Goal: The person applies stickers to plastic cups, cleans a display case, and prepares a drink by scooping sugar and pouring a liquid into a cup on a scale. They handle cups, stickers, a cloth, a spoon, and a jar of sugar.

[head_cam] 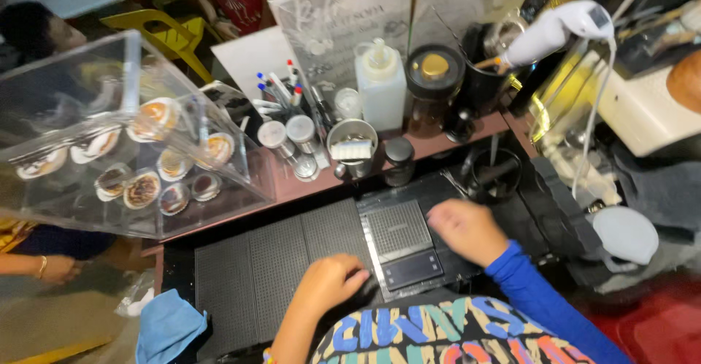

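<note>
My left hand (330, 280) rests in a loose fist on the black ribbed mat (270, 262), just left of a small black digital scale (403, 243). My right hand (467, 229), in a blue sleeve, hovers with curled fingers over the scale's right edge; nothing shows in its grip. The scale's platform is bare. Behind the scale stand a metal pitcher (352, 147), a small dark jar (399, 158) and a black cup (495, 174).
A clear display case (131, 145) with pastries fills the left. On the brown shelf (467, 132) stand a white pump bottle (381, 86), a gold-lidded jar (434, 72), markers and shakers. A blue cloth (168, 326) lies at lower left. Another person's arm (44, 265) shows at far left.
</note>
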